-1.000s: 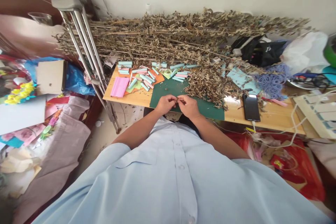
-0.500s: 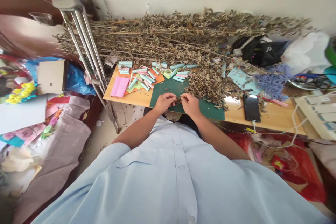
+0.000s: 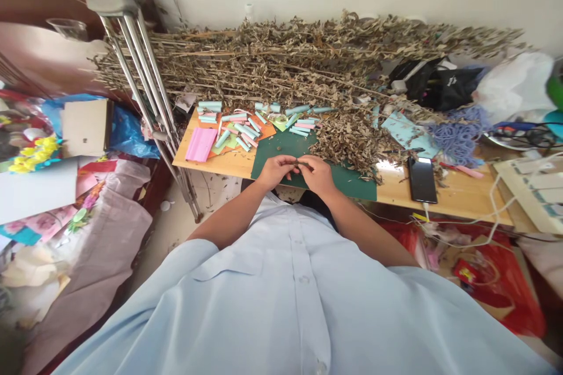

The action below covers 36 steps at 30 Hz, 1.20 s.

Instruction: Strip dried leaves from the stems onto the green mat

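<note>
left hand (image 3: 273, 173), right hand (image 3: 318, 176): fingers pinching dark leaf wad (image 3: 301, 163); leaf pile (image 3: 347, 140) at 2 o'clock, paper rolls (image 3: 243, 129) at 10

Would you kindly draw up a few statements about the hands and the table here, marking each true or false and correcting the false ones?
1. The left hand and the right hand are close together over the green mat. True.
2. The hands are holding a pair of scissors. False: they pinch a small brown bit, apparently dried plant.
3. The pile of loose leaves lies partly on the green mat. True.
4. A white cable meets the near edge of the phone. True.
5. The phone lies to the left of the pile of loose leaves. False: it lies to the right.
</note>
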Tool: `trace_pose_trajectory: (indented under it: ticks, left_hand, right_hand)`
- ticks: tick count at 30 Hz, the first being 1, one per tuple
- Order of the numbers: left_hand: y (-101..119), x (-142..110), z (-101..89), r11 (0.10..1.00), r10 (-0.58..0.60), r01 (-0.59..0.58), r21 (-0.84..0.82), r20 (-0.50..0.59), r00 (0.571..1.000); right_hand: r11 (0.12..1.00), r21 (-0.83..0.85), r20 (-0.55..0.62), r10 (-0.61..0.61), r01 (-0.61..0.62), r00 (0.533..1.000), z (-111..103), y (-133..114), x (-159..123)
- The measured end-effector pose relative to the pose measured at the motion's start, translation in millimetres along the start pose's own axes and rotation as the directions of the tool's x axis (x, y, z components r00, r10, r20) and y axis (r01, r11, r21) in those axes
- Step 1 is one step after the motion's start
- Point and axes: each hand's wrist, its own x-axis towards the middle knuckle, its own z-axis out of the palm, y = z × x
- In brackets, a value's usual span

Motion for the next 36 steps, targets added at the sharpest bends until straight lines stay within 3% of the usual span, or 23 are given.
trace_pose_trajectory:
  ticks: [6, 17, 27, 36]
  left_hand:
    - [-2, 0, 1.4, 1.000, -0.020, 0.020, -0.005, -0.020, 1.000]
    - [-1, -1, 4.5, 0.999, -0.034, 0.034, 0.009, -0.028, 0.999]
    - [-4, -1, 1.4, 0.999, -0.023, 0.023, 0.023, -0.027, 0.999]
    - [3, -3, 4.9, 0.982, -0.001, 0.008, 0.188, -0.033, 0.999]
  right_hand:
    - [0.997, 0.031, 0.004, 0.074, -0.074, 0.997, 3, -3, -1]
    - [0.999, 0.033, -0.023, -0.007, 0.008, 1.000, 3, -8, -3]
    - [0.999, -0.016, -0.021, 0.029, -0.029, 0.999, 3, -10, -3]
    - [0.984, 0.057, -0.048, 0.173, -0.170, 0.984, 10, 1, -5]
